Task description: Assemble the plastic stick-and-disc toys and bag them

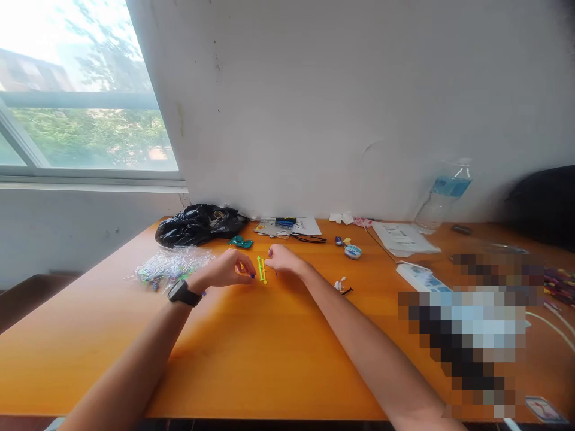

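Observation:
My left hand (227, 269), with a black watch (183, 293) on its wrist, rests on the orange table (251, 353) with fingers curled in a pinch on something small I cannot make out. My right hand (284, 261) lies just right of it, fingers also curled, a thin dark piece by its fingertips. Between the two hands lie two thin sticks (261, 269), one green and one yellow, side by side on the table.
A clear bag of small coloured pieces (173, 265) lies left of my hands. A black plastic bag (197, 224), a teal scrap (241, 242), papers (402, 237) and a water bottle (442, 197) stand along the wall. A blurred patch covers the right side.

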The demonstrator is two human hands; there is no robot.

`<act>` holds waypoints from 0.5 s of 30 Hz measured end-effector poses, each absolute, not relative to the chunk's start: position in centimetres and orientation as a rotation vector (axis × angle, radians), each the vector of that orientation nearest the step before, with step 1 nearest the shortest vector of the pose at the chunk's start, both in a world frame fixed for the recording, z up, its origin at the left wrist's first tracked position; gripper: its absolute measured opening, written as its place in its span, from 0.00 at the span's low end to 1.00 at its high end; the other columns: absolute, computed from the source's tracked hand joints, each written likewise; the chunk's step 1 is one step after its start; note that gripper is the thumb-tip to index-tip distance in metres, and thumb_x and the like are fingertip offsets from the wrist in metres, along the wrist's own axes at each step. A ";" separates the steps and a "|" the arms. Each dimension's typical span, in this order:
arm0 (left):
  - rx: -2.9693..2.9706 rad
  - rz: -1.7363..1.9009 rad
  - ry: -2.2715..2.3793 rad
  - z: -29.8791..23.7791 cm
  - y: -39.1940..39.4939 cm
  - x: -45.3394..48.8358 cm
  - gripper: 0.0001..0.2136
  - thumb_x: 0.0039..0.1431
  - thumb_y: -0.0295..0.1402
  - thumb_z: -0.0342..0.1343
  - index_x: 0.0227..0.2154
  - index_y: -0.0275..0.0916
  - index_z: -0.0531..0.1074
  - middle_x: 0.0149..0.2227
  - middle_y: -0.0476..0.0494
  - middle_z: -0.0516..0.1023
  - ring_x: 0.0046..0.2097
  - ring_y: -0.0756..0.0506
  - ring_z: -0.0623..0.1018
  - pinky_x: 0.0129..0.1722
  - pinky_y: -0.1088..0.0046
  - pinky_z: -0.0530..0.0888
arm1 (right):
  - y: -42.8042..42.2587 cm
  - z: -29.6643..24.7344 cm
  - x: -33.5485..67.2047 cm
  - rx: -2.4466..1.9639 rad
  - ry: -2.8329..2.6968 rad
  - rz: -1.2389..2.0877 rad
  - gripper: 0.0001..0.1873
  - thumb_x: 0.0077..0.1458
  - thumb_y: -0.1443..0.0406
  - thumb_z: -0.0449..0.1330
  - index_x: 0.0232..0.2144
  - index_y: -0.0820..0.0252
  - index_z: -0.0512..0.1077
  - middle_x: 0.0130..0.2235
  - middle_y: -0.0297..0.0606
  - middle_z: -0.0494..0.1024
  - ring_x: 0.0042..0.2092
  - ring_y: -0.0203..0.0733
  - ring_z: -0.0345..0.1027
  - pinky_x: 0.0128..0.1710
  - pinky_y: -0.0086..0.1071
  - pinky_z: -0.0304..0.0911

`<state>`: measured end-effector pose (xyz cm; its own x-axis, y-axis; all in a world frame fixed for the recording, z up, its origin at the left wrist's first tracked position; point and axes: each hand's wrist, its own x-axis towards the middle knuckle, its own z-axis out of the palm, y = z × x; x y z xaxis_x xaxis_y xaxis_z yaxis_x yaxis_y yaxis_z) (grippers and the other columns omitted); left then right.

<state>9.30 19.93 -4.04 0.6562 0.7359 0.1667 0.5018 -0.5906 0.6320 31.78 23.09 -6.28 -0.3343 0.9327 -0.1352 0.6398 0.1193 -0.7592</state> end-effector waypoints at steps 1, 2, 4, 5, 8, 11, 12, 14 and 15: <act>2.374 0.530 0.978 -4.1 20.0 9.1 0.05 0.51 0.35 0.67 0.30 0.43 0.83 0.32 0.47 0.84 0.34 0.46 0.80 0.33 0.73 0.73 | 23.2 -6.4 32.0 -1.567 -2.041 1.076 0.12 0.47 0.68 0.66 0.24 0.56 0.64 0.19 0.29 0.68 0.23 0.38 0.65 0.23 0.29 0.54; 2.406 0.494 1.004 -4.1 20.1 8.9 0.05 0.50 0.37 0.68 0.28 0.43 0.83 0.31 0.48 0.84 0.33 0.46 0.79 0.32 0.73 0.71 | 23.2 -6.5 32.2 -1.595 -2.055 1.098 0.12 0.46 0.67 0.67 0.24 0.56 0.65 0.19 0.31 0.70 0.22 0.39 0.66 0.23 0.29 0.56; 2.429 0.435 1.050 -4.3 20.4 8.3 0.06 0.49 0.39 0.69 0.27 0.44 0.83 0.30 0.49 0.83 0.32 0.46 0.78 0.30 0.73 0.69 | 23.2 -6.1 32.5 -1.623 -2.079 1.138 0.11 0.47 0.64 0.68 0.27 0.57 0.68 0.20 0.33 0.73 0.21 0.41 0.69 0.23 0.30 0.59; 2.433 0.419 1.062 -4.3 20.6 7.9 0.06 0.48 0.39 0.69 0.28 0.44 0.83 0.31 0.49 0.84 0.32 0.46 0.78 0.30 0.74 0.69 | 23.1 -5.5 32.7 -1.628 -2.097 1.139 0.12 0.47 0.62 0.69 0.30 0.57 0.70 0.20 0.33 0.74 0.21 0.41 0.69 0.23 0.31 0.60; 2.479 0.418 1.096 -4.3 21.2 6.8 0.07 0.48 0.38 0.67 0.31 0.45 0.85 0.32 0.48 0.84 0.34 0.45 0.78 0.31 0.73 0.69 | 22.7 -2.8 34.1 -1.644 -2.220 1.075 0.19 0.45 0.58 0.73 0.37 0.58 0.73 0.22 0.33 0.76 0.22 0.42 0.72 0.23 0.31 0.63; 2.526 0.468 1.140 -4.0 21.5 6.2 0.06 0.49 0.38 0.65 0.30 0.45 0.84 0.31 0.47 0.83 0.32 0.45 0.77 0.29 0.74 0.67 | 21.9 0.6 36.9 -1.657 -2.350 1.039 0.22 0.39 0.55 0.76 0.33 0.59 0.76 0.26 0.37 0.79 0.23 0.41 0.73 0.24 0.31 0.64; 2.533 0.484 1.148 -3.9 21.5 6.1 0.06 0.49 0.38 0.65 0.29 0.45 0.84 0.31 0.47 0.83 0.31 0.46 0.76 0.28 0.74 0.66 | 21.7 1.6 37.9 -1.671 -2.387 1.009 0.24 0.35 0.54 0.78 0.32 0.59 0.78 0.28 0.37 0.81 0.23 0.40 0.73 0.25 0.30 0.64; 2.539 0.491 1.152 -3.8 21.5 6.2 0.07 0.50 0.39 0.65 0.30 0.44 0.83 0.31 0.48 0.81 0.30 0.47 0.75 0.27 0.74 0.65 | 21.2 3.0 40.1 -1.805 -2.454 0.918 0.28 0.26 0.52 0.81 0.31 0.58 0.80 0.31 0.38 0.81 0.25 0.40 0.72 0.25 0.30 0.63; 2.539 0.492 1.157 -3.8 21.5 6.2 0.07 0.50 0.40 0.66 0.30 0.44 0.83 0.30 0.48 0.81 0.30 0.47 0.75 0.27 0.75 0.65 | 21.0 3.4 41.0 -1.907 -2.480 0.916 0.29 0.25 0.52 0.81 0.31 0.58 0.81 0.31 0.39 0.82 0.27 0.41 0.72 0.26 0.31 0.63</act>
<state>6.24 21.51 -3.85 0.6155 0.7673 0.1800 0.6616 -0.6271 0.4110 40.99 20.98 3.42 -0.3108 0.8539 -0.4174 0.9202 0.1603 -0.3572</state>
